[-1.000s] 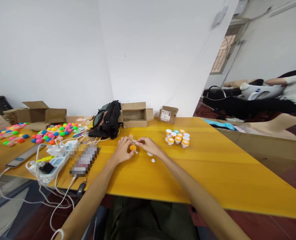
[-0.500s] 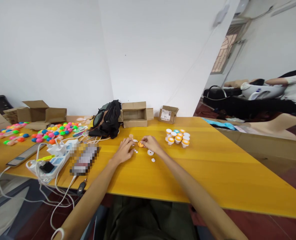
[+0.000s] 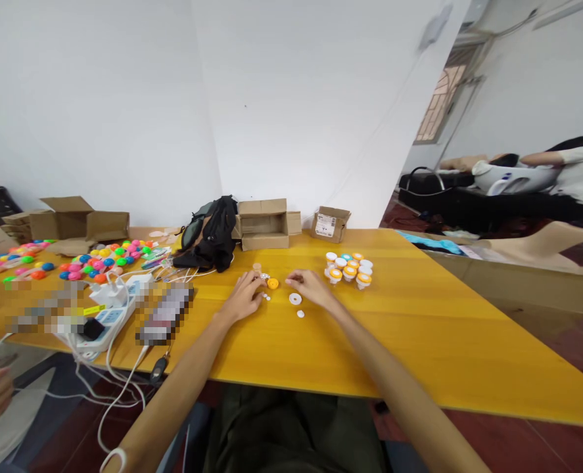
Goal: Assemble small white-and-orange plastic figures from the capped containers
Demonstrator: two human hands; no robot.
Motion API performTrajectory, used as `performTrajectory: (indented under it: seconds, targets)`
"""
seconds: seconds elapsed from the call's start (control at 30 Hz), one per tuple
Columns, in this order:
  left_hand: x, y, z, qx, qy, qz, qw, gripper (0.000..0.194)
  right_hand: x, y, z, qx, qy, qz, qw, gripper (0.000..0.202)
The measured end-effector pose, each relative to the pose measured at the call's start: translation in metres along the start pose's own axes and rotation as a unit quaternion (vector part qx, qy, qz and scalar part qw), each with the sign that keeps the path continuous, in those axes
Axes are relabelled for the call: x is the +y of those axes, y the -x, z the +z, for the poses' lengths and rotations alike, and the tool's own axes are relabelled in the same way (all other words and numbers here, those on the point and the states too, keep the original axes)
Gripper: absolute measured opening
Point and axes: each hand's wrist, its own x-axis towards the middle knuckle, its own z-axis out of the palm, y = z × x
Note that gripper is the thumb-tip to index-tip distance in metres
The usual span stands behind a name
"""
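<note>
The orange disc (image 3: 273, 284) lies between the fingertips of both hands, apart from the right. It looks light, stiff and rather slick, so its rim seems the surest hold. The left hand (image 3: 242, 299) curves palm down, the right hand (image 3: 311, 288) has its thumb and finger drawn together; whether either grips anything cannot be told. Just below the right hand sits a white ring (image 3: 296, 299), probably thin, best lifted by its edge.

Right of the right hand (image 3: 311, 289), bare tabletop (image 3: 419, 328) (yellow, wide) leaves a passage toward the near edge. Beyond that hand, clustered capped pieces (image 3: 349, 269) obstruct; left of the left hand (image 3: 246, 295), a phone (image 3: 167, 314) and power strip (image 3: 118, 318) block the way.
</note>
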Motion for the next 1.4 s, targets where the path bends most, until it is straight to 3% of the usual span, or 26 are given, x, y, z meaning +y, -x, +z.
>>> performTrajectory:
  seconds: [0.23,0.67,1.1,1.27,1.4]
  targets:
    - [0.006,-0.001,-0.004,-0.028,0.01,0.009,1.0,0.018,0.017,0.026,-0.01,-0.054,-0.039,-0.04,0.997,0.027]
    - [0.01,-0.001,-0.007,-0.05,0.067,0.019,0.996,0.007,0.012,0.02,0.001,-0.032,-0.026,-0.051,0.998,0.017]
    - [0.011,-0.004,-0.005,-0.058,0.117,0.001,0.991,0.008,-0.005,0.006,0.014,-0.051,-0.078,-0.021,0.995,0.009]
    - [0.009,-0.005,-0.002,-0.032,0.135,-0.026,0.99,0.019,-0.003,0.004,0.019,-0.051,-0.149,0.003,0.988,0.008]
    - [0.006,-0.005,0.0,-0.022,0.132,-0.001,0.991,0.026,0.0,0.004,0.023,-0.054,-0.185,0.011,0.981,0.007]
